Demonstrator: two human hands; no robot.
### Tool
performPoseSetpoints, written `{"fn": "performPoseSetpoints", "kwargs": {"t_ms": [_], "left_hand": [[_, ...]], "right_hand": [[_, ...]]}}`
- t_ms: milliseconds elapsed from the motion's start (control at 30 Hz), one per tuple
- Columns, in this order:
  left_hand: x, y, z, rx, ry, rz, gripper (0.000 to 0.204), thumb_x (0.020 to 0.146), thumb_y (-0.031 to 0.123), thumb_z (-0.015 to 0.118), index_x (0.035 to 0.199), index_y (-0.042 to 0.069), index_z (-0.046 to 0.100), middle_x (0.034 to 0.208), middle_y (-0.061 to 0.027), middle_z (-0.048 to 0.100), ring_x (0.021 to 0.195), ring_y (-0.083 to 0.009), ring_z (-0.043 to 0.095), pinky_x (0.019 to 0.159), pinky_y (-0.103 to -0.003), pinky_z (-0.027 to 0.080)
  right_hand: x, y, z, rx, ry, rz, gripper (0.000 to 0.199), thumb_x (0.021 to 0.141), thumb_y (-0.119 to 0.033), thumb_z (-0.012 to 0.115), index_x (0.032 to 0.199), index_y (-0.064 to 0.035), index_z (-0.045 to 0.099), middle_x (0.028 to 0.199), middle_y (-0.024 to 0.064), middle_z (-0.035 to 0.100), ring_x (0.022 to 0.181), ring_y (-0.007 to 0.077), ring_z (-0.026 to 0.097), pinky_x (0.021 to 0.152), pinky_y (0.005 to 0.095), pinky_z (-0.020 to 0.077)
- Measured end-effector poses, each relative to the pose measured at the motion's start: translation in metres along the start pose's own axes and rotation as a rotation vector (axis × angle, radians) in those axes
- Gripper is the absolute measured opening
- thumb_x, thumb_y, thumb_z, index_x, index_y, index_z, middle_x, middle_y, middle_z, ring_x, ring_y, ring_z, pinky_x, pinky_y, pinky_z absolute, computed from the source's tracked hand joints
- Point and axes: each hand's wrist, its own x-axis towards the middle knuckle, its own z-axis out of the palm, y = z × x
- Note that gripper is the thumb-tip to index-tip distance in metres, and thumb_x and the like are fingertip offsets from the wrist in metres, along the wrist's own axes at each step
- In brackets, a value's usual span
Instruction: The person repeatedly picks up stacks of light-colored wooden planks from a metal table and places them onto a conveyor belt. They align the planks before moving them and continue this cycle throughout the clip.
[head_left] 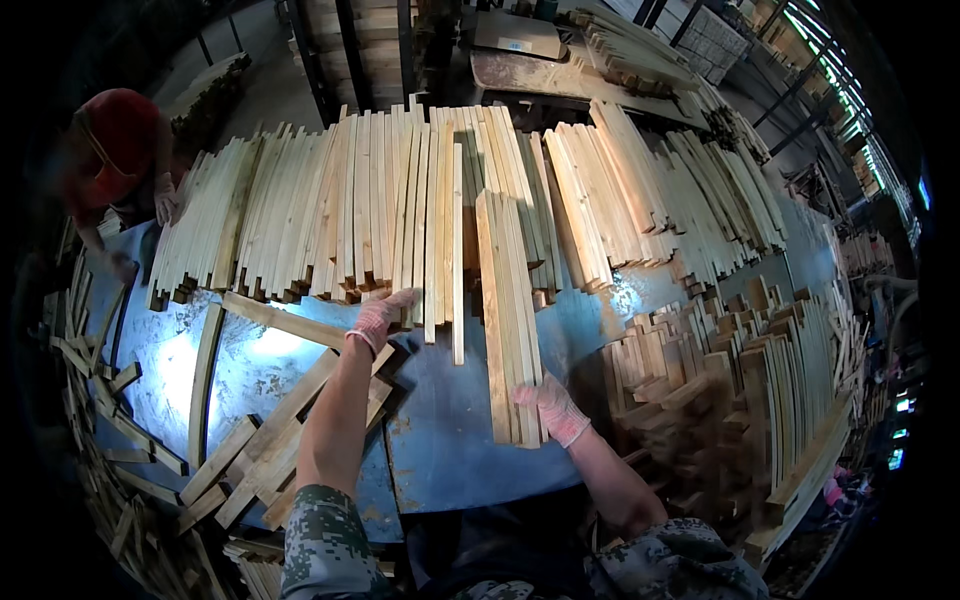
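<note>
My left hand [378,316], in a pale pink-white glove, is at the near ends of the long row of wooden strips [340,210]; its fingers close around a strip end there. Just to its right, a narrow wooden strip [458,270] juts out from the row toward me. My right hand [553,406], gloved alike, grips the right side of a small bundle of wooden strips [508,330] near its front end. The bundle lies lengthwise, its far end over the row. Its underside is hidden.
Everything lies on a blue metal tabletop [440,440]. Loose offcuts [270,460] are strewn at the left. Stacked shorter pieces [700,350] stand at the right. A person in red [115,150] is at the far left, with a hand by the row. Timber stacks stand behind.
</note>
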Motion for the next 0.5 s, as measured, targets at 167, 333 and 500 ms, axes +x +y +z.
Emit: {"fn": "performPoseSetpoints", "kwargs": {"t_ms": [167, 333, 500], "left_hand": [[-0.028, 0.006, -0.028, 0.033, -0.025, -0.08, 0.042, 0.093, 0.025, 0.085, 0.127, 0.003, 0.072, 0.11, -0.0085, 0.077, 0.09, -0.0238, 0.075, 0.084, -0.043, 0.064], [-0.045, -0.01, -0.024, -0.024, 0.011, -0.027, 0.039, 0.096, 0.028, 0.082, 0.128, 0.007, 0.074, 0.114, -0.0082, 0.078, 0.098, -0.0242, 0.073, 0.08, -0.046, 0.063], [-0.037, -0.031, -0.02, -0.266, 0.094, -0.083, 0.039, 0.097, 0.035, 0.081, 0.129, 0.014, 0.074, 0.118, -0.0045, 0.076, 0.102, -0.0244, 0.07, 0.084, -0.044, 0.058]], "right_hand": [[-0.023, 0.013, 0.008, 0.094, 0.031, 0.006, 0.072, 0.083, -0.021, 0.085, 0.146, -0.0001, 0.056, 0.118, 0.0068, 0.07, 0.102, 0.0161, 0.07, 0.093, 0.0334, 0.06], [-0.034, 0.026, 0.014, 0.075, 0.03, 0.015, 0.07, 0.083, -0.02, 0.083, 0.145, 0.0007, 0.057, 0.117, 0.0066, 0.07, 0.101, 0.0163, 0.069, 0.092, 0.0332, 0.0595], [-0.055, 0.031, 0.012, 0.04, 0.058, 0.017, 0.07, 0.083, -0.022, 0.083, 0.144, -0.0001, 0.059, 0.116, 0.006, 0.07, 0.099, 0.0166, 0.068, 0.09, 0.0334, 0.0586]]}}
